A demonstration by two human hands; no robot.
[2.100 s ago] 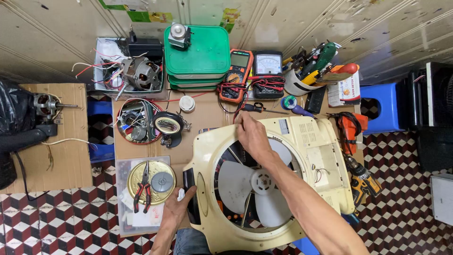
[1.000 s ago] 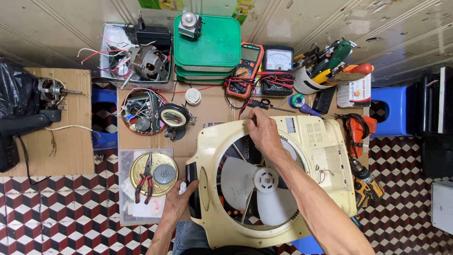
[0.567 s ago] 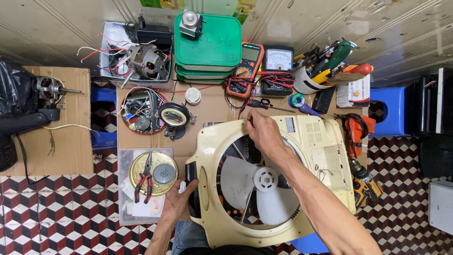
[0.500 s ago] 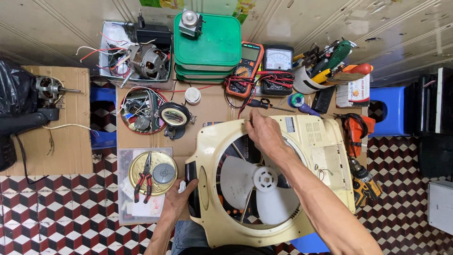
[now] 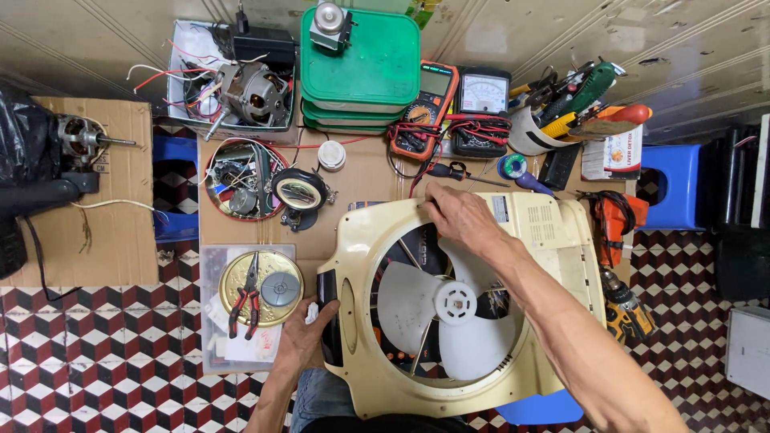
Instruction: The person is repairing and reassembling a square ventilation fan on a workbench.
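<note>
A cream box fan housing (image 5: pixel 553 240) lies flat over my lap and the workbench edge, its pale blades (image 5: pixel 457 305) showing through the round opening. My left hand (image 5: pixel 309 337) grips the housing's left side by its black edge. At the far rim of the opening, my right hand (image 5: pixel 457 216) rests with fingers curled on the housing's top edge.
Behind the fan are stacked green containers (image 5: pixel 361 68), two multimeters (image 5: pixel 457 104), a cup of tools (image 5: pixel 561 112), and a tray with a motor (image 5: pixel 241 88). A round tin with red pliers (image 5: pixel 253 293) sits to the left; an orange drill (image 5: pixel 618 240) lies at the right.
The view has shifted slightly. My right hand stays at the top rim of the fan opening and my left hand keeps its grip on the left side.
</note>
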